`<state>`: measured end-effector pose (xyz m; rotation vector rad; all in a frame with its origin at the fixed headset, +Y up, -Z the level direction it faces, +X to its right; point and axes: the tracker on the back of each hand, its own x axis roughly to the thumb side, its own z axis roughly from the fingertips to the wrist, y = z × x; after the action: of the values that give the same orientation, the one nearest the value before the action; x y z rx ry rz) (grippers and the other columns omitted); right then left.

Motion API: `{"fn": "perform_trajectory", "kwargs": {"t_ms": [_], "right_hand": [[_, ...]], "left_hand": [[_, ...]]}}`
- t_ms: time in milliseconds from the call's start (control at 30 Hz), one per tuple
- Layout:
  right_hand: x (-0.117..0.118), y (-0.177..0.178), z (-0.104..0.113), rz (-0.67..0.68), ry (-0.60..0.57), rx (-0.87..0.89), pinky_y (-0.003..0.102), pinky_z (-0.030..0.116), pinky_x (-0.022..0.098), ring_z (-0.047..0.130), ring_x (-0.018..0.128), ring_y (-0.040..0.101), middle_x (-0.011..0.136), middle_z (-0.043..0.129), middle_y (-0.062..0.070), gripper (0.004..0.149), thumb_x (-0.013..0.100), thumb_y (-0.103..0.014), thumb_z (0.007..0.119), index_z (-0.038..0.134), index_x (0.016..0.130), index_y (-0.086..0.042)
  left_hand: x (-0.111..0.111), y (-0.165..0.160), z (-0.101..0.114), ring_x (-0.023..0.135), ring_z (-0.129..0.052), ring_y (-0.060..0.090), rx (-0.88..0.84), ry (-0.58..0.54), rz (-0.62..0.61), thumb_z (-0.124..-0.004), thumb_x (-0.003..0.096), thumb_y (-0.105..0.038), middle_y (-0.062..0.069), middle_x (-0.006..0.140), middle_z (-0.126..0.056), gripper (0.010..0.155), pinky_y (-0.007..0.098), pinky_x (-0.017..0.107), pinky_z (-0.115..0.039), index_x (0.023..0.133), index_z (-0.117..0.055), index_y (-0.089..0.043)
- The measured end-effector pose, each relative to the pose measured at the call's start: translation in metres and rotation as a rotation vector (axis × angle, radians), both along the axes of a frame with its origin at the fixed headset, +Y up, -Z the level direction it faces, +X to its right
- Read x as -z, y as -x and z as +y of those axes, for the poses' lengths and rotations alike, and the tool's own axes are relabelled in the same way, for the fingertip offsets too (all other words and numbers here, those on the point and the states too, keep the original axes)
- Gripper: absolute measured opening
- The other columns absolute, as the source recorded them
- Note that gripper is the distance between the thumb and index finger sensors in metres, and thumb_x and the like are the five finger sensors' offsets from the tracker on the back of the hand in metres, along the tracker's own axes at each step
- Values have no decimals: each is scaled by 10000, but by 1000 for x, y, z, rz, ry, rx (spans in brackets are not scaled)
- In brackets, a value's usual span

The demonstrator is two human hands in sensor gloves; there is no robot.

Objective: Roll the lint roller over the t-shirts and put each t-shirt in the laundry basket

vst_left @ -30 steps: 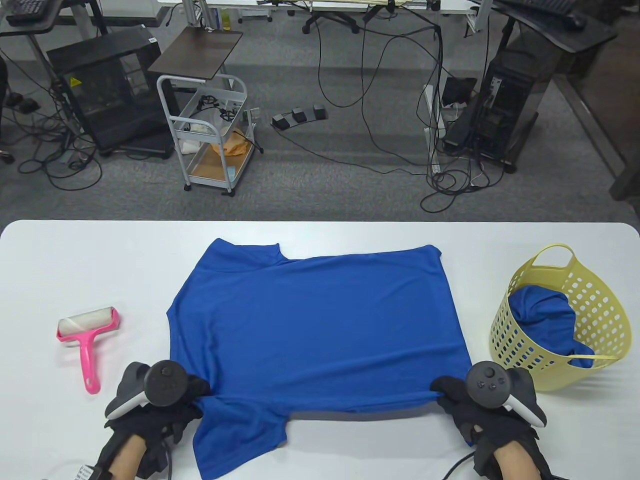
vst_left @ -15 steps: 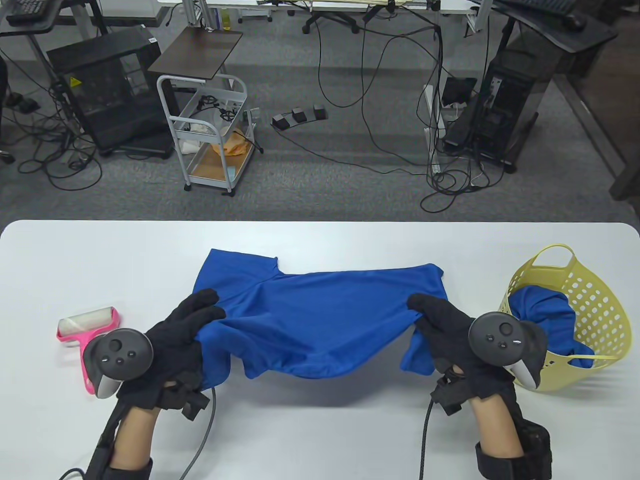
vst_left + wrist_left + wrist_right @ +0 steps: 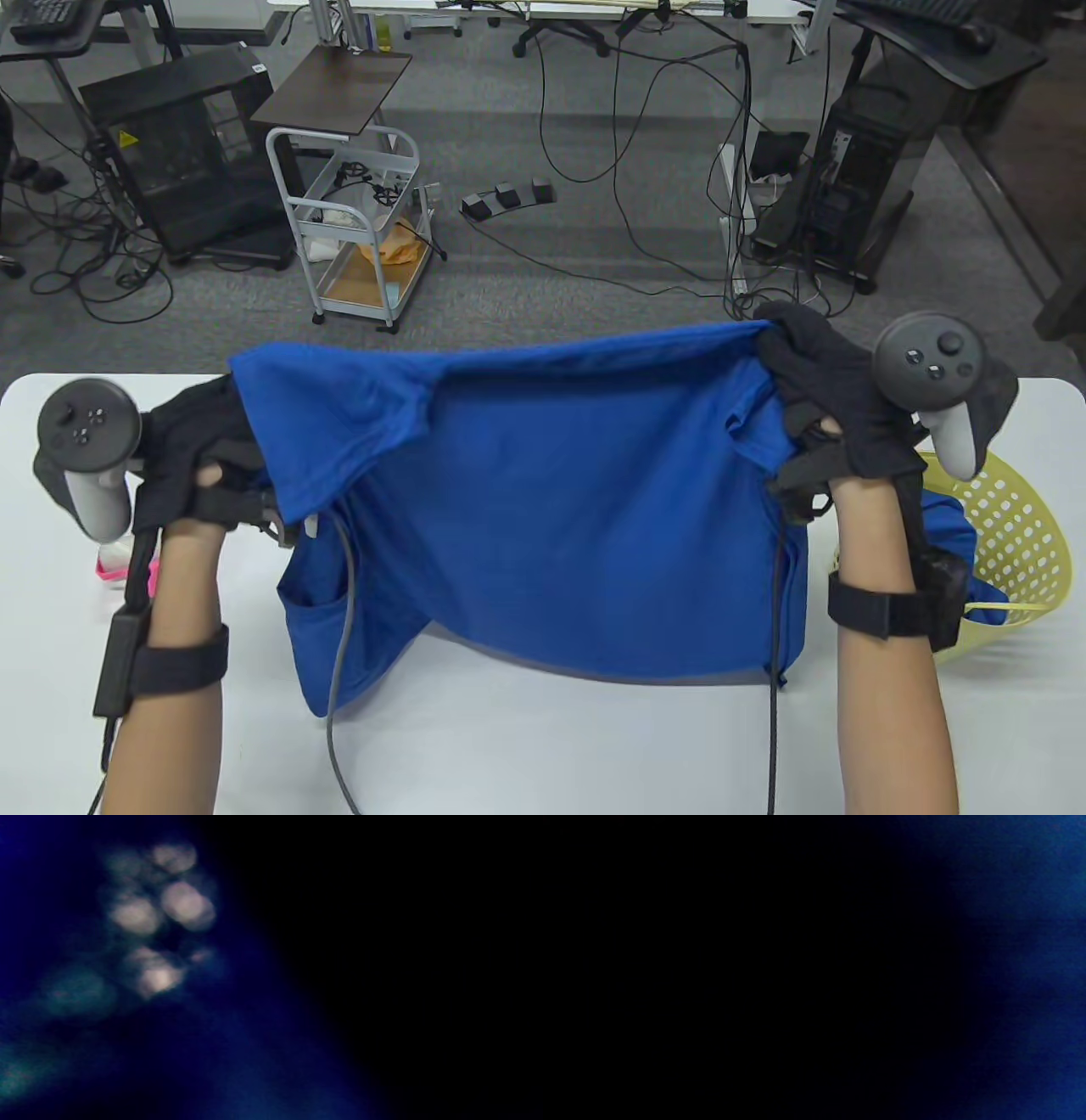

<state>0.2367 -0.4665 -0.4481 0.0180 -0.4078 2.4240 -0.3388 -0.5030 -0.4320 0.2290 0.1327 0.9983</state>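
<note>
Holding one blue t-shirt up above the white bench, both hands grip its upper edge in the table view: the left hand has its fingers curled round the cloth at one end, the right hand round the other, and the shirt hangs spread between them with its lower hem close to the bench. One yellow perforated laundry basket stands at the right, partly behind the right forearm, with a second blue garment inside it. One pink lint roller lies at the left, mostly hidden by the left wrist. No writing can be read.

Left wrist view: dark blue blur with several pale out-of-focus spots; nothing else can be made out.

Right wrist view: nearly black, blue cloth at the right edge.
</note>
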Motion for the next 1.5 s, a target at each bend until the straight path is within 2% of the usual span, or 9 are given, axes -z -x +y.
{"fn": "perform_trajectory", "kwargs": {"t_ms": [133, 200, 267, 500, 700, 1033, 1200, 1367, 1500], "right_hand": [[53, 35, -60, -168, 130, -238, 241, 875, 267, 959, 419, 147, 724, 944, -50, 399, 556, -419, 713, 670, 945, -339], [69, 56, -98, -265, 156, -390, 418, 792, 601, 817, 853, 255, 1041, 730, -29, 507, 551, -462, 670, 502, 1028, -427], [78, 73, -130, -286, 197, -553, 577, 567, 755, 533, 1060, 328, 1174, 523, -26, 574, 543, -489, 635, 389, 1058, -429], [52, 97, -188, -57, 275, -714, 558, 573, 716, 569, 1019, 328, 1138, 589, 6, 507, 522, -438, 684, 591, 1007, -326], [-24, 95, -223, 94, 367, -621, 532, 576, 718, 590, 1010, 325, 1140, 589, 35, 540, 512, -465, 709, 606, 1013, -290], [-90, 58, -288, 45, 743, -639, 609, 538, 704, 476, 1023, 419, 1181, 375, 124, 689, 500, -553, 687, 443, 1074, -258], [-96, 56, -297, 51, 726, -600, 619, 505, 707, 410, 1024, 424, 1179, 298, 109, 693, 503, -544, 658, 387, 1071, -253], [-96, 53, -301, 65, 733, -598, 625, 445, 717, 361, 1025, 419, 1175, 254, 102, 690, 505, -551, 618, 354, 1068, -254], [-96, 53, -302, 73, 742, -596, 622, 411, 722, 333, 1025, 414, 1172, 222, 98, 686, 508, -552, 598, 331, 1067, -257]], "left_hand": [[62, 0, -39, -71, -1009, 59, 297, 386, 164, -600, 405, -742, -85, 168, -1066, 741, 284, 100, -914, 593, -1003, -150], [78, -4, -64, 502, -1091, 192, 340, 386, 177, -567, 388, -786, 11, 733, -1005, 879, 386, 470, -890, 1033, -647, -195], [86, -6, -94, 1038, -625, 402, 296, 385, 174, -601, 379, -760, 52, 1144, -516, 953, 563, 728, -605, 1119, -256, -268], [67, 12, -150, 1072, -539, 428, 231, 448, 123, -576, 490, -604, 83, 1153, -460, 768, 611, 754, -509, 1116, -306, -248], [23, 19, -163, 991, -730, 367, 339, 594, 88, -672, 526, -468, 80, 1101, -609, 626, 534, 714, -646, 1086, -499, -249], [-64, -12, -233, 1018, -548, 395, 541, 1089, 90, -729, 478, -600, 238, 1126, -154, 944, 435, 704, -637, 1121, -276, -79], [-69, -28, -252, 1015, -393, 432, 584, 1032, 126, -710, 478, -601, 233, 1103, -68, 941, 449, 716, -565, 1099, -252, -62], [-64, -35, -248, 1032, -399, 424, 417, 844, 94, -758, 523, -378, 125, 1134, -350, 439, 522, 739, -521, 937, -698, -248], [-65, -26, -225, 1044, -517, 510, 296, 624, 74, -719, 519, -383, 160, 1129, -450, 411, 640, 715, -532, 922, -653, -334]]}}
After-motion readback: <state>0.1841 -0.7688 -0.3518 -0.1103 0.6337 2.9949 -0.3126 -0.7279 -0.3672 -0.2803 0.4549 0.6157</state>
